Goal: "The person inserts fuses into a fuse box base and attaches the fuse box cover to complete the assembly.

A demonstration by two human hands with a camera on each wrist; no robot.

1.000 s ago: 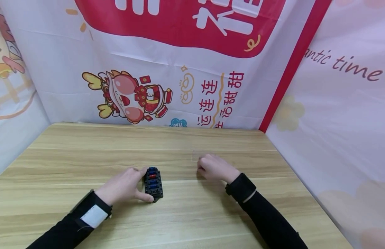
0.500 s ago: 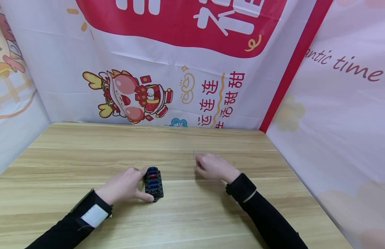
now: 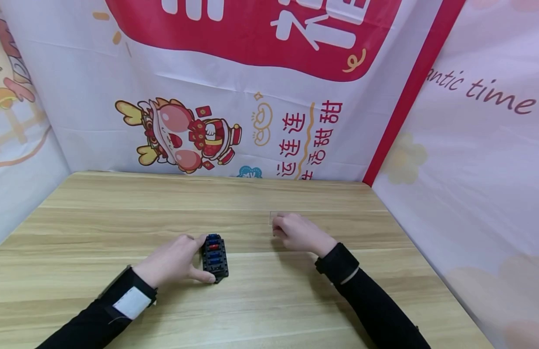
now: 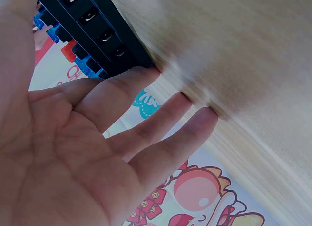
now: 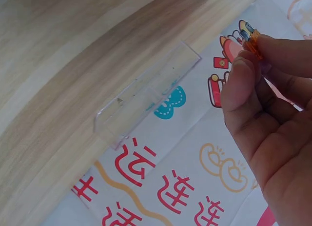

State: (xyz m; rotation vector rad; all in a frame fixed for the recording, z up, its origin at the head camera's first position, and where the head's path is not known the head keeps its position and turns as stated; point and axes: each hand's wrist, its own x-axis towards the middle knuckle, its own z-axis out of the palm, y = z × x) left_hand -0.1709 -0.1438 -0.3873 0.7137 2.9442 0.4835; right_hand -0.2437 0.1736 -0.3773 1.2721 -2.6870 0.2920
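Observation:
A black fuse box with blue blade fuses and one red blade fuse in its row sits on the table, left of centre. My left hand holds it by its two ends, thumb at the near end and index finger at the far end. In the left wrist view the other fingers touch the tabletop, and metal contacts show in slots on the box's side. To the right, my right hand pinches a small orange blade fuse between thumb and index finger, its metal prongs pointing away from the fingertips.
A clear plastic cover lies on the wooden table just beyond my right hand, partly hidden by it in the head view. Printed cloth hangs behind the table and along both sides.
My right hand has shifted slightly left and its fingers have turned a little. The left hand and the fuse box have stayed put.

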